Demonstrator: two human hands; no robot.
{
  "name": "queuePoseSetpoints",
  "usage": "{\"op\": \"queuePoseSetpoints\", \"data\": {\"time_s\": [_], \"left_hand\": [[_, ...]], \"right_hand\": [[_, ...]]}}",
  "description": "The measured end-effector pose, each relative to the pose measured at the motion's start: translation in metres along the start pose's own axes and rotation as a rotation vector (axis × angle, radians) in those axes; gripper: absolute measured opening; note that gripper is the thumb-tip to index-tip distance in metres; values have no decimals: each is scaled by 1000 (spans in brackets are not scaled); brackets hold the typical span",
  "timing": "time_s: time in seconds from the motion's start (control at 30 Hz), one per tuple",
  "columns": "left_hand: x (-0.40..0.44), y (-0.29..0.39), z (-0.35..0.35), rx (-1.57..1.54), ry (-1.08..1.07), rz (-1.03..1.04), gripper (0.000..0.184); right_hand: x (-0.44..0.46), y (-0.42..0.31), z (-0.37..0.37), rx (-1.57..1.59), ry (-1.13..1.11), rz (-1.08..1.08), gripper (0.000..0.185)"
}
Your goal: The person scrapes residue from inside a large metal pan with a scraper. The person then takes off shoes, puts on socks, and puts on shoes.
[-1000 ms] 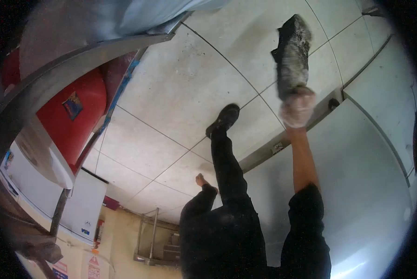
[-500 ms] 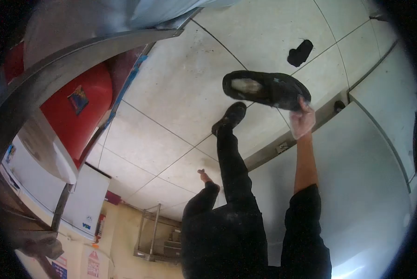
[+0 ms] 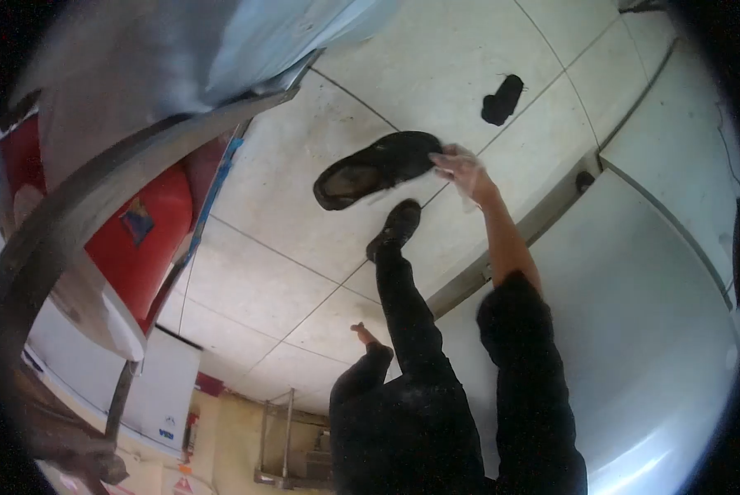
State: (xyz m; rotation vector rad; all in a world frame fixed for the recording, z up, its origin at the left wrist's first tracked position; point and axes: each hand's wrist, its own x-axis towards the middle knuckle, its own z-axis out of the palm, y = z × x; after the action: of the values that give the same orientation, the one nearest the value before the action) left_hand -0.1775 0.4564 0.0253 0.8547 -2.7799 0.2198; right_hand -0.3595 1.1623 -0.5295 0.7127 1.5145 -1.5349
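My right hand (image 3: 462, 171), in what looks like a thin clear glove, pinches the toe end of a black shoe (image 3: 378, 169). The shoe's opening faces up and shows a pale insole. It appears to hang just above the tiled floor (image 3: 304, 132). Below it is my foot in another black shoe (image 3: 399, 224). A bare foot (image 3: 364, 334) shows at the end of my bent leg. A small dark crumpled thing, perhaps a sock (image 3: 502, 100), lies on the floor beyond my hand. My left hand is out of view.
A metal-edged table (image 3: 172, 132) with a grey cover stands at the left, with a red container (image 3: 151, 239) under it. A large smooth pale metal surface (image 3: 617, 330) runs along the right. A metal rack (image 3: 289, 445) stands by the wall at the bottom.
My right hand has moved left with the shoe, whose opening end has swung lower. Earlier the shoe was upright and covered the place of the dark crumpled thing.
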Motion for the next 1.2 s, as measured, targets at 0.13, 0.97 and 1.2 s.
{"op": "queuePoseSetpoints", "data": {"time_s": [0.13, 0.97, 1.2], "left_hand": [[0, 16, 13, 12, 11, -8, 56], [21, 75, 32, 85, -13, 19, 51], [13, 78, 17, 7, 16, 18, 50]], "right_hand": [[64, 12, -49, -473, 382, 18, 42], [120, 125, -147, -1173, 595, -379, 38], [-5, 70, -41, -734, 603, 43, 15]]}}
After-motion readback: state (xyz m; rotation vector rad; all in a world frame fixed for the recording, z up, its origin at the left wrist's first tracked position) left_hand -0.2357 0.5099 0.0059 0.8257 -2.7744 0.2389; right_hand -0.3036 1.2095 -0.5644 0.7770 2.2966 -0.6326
